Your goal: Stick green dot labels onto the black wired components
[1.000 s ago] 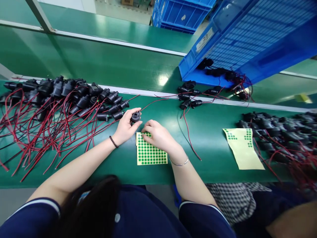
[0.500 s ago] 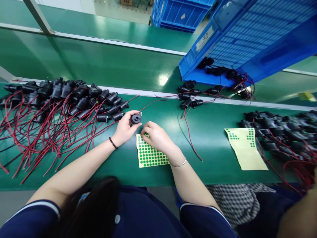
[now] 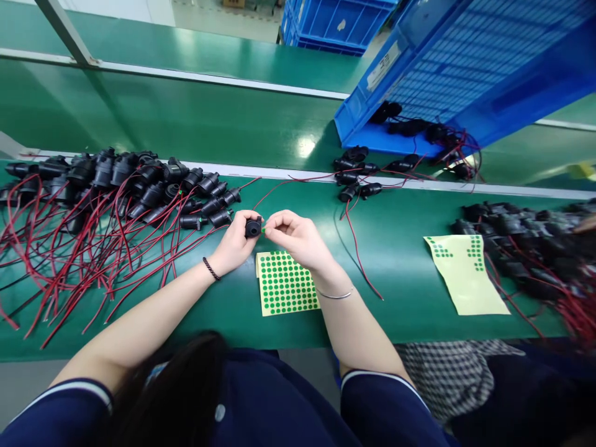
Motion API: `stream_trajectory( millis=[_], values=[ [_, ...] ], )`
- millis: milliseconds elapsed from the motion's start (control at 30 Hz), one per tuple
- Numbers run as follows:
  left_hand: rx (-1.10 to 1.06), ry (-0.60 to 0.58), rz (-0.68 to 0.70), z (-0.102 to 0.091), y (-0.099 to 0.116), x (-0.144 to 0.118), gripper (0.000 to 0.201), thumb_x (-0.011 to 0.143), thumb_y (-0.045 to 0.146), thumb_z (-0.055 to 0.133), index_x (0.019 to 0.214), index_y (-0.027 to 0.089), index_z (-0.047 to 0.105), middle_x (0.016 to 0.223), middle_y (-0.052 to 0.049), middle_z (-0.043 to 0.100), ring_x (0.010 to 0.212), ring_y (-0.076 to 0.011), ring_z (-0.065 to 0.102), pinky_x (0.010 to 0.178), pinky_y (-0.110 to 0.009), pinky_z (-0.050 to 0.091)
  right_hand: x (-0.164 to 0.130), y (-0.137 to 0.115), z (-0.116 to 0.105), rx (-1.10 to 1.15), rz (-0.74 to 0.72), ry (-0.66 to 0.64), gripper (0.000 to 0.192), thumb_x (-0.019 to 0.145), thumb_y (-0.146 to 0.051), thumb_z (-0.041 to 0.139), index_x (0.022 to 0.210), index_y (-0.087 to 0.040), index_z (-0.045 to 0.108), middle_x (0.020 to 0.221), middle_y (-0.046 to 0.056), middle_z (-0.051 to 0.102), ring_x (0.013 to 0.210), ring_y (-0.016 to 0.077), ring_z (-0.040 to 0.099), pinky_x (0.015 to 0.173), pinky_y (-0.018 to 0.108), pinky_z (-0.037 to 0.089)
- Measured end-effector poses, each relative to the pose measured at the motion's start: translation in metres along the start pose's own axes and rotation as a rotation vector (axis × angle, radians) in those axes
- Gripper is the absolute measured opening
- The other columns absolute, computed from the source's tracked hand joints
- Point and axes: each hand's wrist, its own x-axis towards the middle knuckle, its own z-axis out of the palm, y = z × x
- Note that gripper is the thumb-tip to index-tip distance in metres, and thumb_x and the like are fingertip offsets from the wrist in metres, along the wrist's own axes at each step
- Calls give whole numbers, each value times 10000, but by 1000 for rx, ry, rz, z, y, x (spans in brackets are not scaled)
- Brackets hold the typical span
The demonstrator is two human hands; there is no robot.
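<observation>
My left hand (image 3: 236,244) is wrapped round a small black motor-like part (image 3: 253,228) with a red wire trailing off behind it. Close against the part's right side, my right hand (image 3: 293,238) pinches a round green sticker (image 3: 263,230) between thumb and forefinger. Below the hands lies a pale yellow sheet of green dot stickers (image 3: 287,288), partly covered by my right wrist. Whether the sticker touches the part, I cannot tell.
A heap of black parts (image 3: 125,171) with tangled red wires (image 3: 102,248) spreads to the left. Several more black parts (image 3: 349,180) lie at the back, beside a tilted blue crate (image 3: 358,112). On the right are a second sticker sheet (image 3: 470,285), another heap (image 3: 512,242) and a person's hand (image 3: 585,223).
My right hand has lifted from the sticker sheet and moved up to the black part, carrying a green sticker. The part has turned slightly in my left hand.
</observation>
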Motion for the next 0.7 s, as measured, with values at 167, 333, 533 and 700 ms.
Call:
stream_trajectory(
  millis=[167, 333, 533, 700],
  values=[
    [60, -20, 52, 0, -4, 0, 315, 857, 104, 546, 1127, 223, 435, 1089, -64, 603, 1019, -180, 642, 908, -366, 539, -2, 5, 4, -48, -30, 22, 147, 722, -306, 738, 725, -183, 658, 875, 26, 639, 767, 137, 630, 736, 293, 543],
    [103, -39, 71, 0, -5, -1, 340, 849, 81, 532, 1143, 223, 435, 1103, -68, 596, 1038, -187, 636, 916, -380, 542, -3, 7, 5, -137, -70, 75, 83, 735, -260, 704, 726, -184, 671, 889, 34, 642, 739, 138, 645, 706, 295, 557],
    [134, -39, 87, 1, -7, -1, 381, 809, 43, 510, 1138, 222, 441, 1109, -68, 592, 1050, -193, 620, 926, -393, 541, -5, 7, 7, -235, -119, 115, 24, 740, -196, 684, 718, -191, 677, 871, 34, 653, 732, 144, 655, 683, 292, 581],
    [154, -36, 70, 2, -7, -2, 407, 787, 29, 495, 1142, 220, 437, 1122, -74, 578, 1069, -202, 611, 935, -410, 541, -6, 6, 10, -314, -185, 156, 57, 742, -151, 664, 708, -193, 682, 842, 29, 650, 724, 143, 652, 657, 285, 580]
  ],
)
